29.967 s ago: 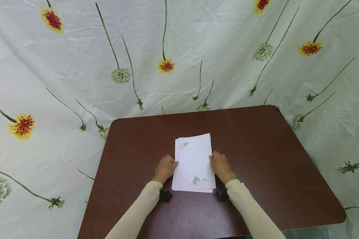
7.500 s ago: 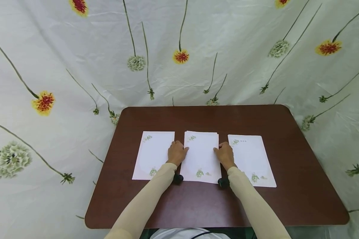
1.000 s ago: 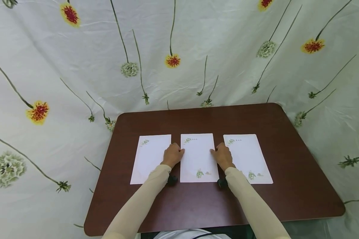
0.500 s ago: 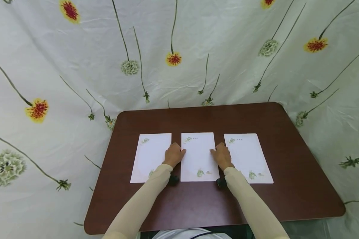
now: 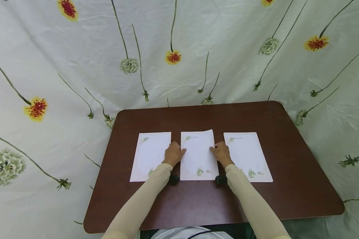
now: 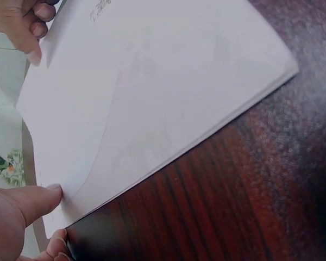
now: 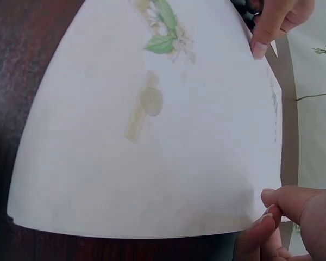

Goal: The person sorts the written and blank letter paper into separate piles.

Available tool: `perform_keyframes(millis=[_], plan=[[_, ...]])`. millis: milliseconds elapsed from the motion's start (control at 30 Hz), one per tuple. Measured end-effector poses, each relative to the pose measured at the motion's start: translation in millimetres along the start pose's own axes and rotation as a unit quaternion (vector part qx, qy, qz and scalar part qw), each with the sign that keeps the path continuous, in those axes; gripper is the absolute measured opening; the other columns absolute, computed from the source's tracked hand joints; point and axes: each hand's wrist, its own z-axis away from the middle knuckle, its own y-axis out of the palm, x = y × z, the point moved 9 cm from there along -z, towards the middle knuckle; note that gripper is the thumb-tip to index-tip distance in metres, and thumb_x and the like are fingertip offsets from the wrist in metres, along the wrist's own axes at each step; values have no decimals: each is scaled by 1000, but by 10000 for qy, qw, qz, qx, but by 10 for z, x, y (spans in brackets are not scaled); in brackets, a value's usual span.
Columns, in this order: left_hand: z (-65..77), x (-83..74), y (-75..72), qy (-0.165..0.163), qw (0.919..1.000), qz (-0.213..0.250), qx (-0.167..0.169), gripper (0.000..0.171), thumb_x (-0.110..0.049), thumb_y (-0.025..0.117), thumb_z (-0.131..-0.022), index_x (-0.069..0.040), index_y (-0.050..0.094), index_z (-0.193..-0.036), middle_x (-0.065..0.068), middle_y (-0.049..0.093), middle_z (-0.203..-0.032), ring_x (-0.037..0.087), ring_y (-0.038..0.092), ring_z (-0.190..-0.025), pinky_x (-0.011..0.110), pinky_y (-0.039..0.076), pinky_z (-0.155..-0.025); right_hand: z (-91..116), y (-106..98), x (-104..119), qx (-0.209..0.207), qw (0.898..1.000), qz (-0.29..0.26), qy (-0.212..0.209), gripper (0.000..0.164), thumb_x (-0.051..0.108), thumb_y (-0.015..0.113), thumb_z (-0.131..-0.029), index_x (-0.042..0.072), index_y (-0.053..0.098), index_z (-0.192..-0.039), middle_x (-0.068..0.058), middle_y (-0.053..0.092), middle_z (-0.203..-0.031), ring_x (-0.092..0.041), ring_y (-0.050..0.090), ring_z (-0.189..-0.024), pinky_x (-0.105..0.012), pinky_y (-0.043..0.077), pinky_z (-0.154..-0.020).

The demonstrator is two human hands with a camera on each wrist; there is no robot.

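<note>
A small stack of white printed paper (image 5: 197, 156) lies between my hands, with a green plant print at the top left and another near the bottom. My left hand (image 5: 173, 154) pinches its left edge, thumb on top and fingers at the edge in the left wrist view. My right hand (image 5: 222, 154) pinches the right edge between thumb and fingertips (image 7: 267, 220). The far right corner of the paper rises slightly, and the sheet bows in both wrist views. Its near edge shows layered sheets in the left wrist view.
More white paper (image 5: 149, 152) lies to the left, partly under my left forearm. Another white paper (image 5: 248, 156) lies to the right, partly behind my right hand and sleeve. The brown table (image 5: 293, 186) has rounded corners; a flowered cloth (image 5: 227, 39) hangs behind it.
One stack 30 seconds ago is now three separate lots. The middle stack was uneven 7.5 seconds ago and now looks neater. In the last half second its far right corner has lifted.
</note>
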Motion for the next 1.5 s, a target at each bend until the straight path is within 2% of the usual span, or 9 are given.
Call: perform_keyframes(millis=[100, 267, 533, 667, 767, 967, 1167, 1367, 1500], plan=[[-4, -2, 13, -28, 10000, 42, 5, 32, -26, 72, -101, 2, 59, -92, 18, 60, -92, 33, 61, -84, 52, 53, -82, -5, -16, -9, 70, 9999, -69, 21, 34, 19, 65, -103, -10, 62, -121, -31, 66, -123, -39, 69, -101, -43, 59, -77], [-17, -14, 50, -21, 10000, 9, 12, 32, -26, 72, -100, 2, 59, -92, 18, 61, -93, 33, 60, -85, 52, 53, -82, -6, -29, -47, 201, 9998, 1, 11, 26, 22, 62, -104, -3, 58, -110, -24, 65, -112, -34, 64, -94, -40, 55, -74], [-46, -45, 101, 14, 10000, 34, 60, 32, -27, 71, -101, 2, 60, -93, 19, 60, -96, 33, 59, -89, 52, 52, -85, -16, -77, -33, 192, 9965, 561, -591, 20, 22, 59, -107, 3, 57, -103, -11, 57, -90, -26, 55, -82, -36, 44, -71], [-44, -69, 103, 56, 10000, 36, 66, 32, -27, 71, -100, 2, 58, -94, 18, 59, -96, 33, 58, -88, 51, 52, -83, 4, -108, -13, 232, 9954, 452, -812, 19, 21, 58, -109, 2, 58, -105, -9, 53, -85, -24, 52, -78, -35, 42, -69], [-40, -84, 98, 93, 9999, 28, 38, 33, -27, 71, -100, 2, 56, -97, 19, 58, -96, 33, 59, -87, 51, 53, -83, 14, -122, -19, 307, 9962, 238, -783, 20, 24, 57, -110, 4, 57, -108, -8, 54, -84, -22, 52, -76, -34, 42, -68], [-51, -86, 78, 89, 9997, 186, -124, 33, -28, 67, -103, 3, 54, -102, 20, 56, -99, 34, 56, -88, 52, 50, -85, 6, -197, 26, 270, 9955, 25, -904, 24, 27, 54, -112, 4, 58, -115, -9, 60, -92, -22, 53, -78, -35, 43, -72], [-77, -124, 82, 241, 9988, 378, -200, 30, -27, 60, -106, -1, 55, -91, 15, 54, -91, 28, 52, -80, 44, 47, -75, 2, -320, 67, 293, 9943, -221, -1001, 29, 31, 52, -112, 4, 60, -115, -8, 59, -89, -23, 52, -79, -36, 44, -73], [-103, -230, 128, 385, 9968, 703, -11, 29, -25, 53, -109, -1, 60, -92, 12, 57, -91, 25, 55, -80, 38, 46, -72, -4, -499, 26, 275, 9955, -171, -896, 36, 34, 53, -112, 1, 62, -122, -18, 71, -113, -26, 61, -90, -38, 50, -79], [-137, -358, 147, 606, 9938, 934, 18, 29, -22, 50, -107, -4, 58, -85, 8, 56, -84, 23, 54, -76, 41, 46, -71, -21, -633, -35, 272, 9966, 19, -782, 42, 32, 50, -112, -3, 59, -132, -24, 69, -122, -32, 62, -98, -43, 52, -84]])
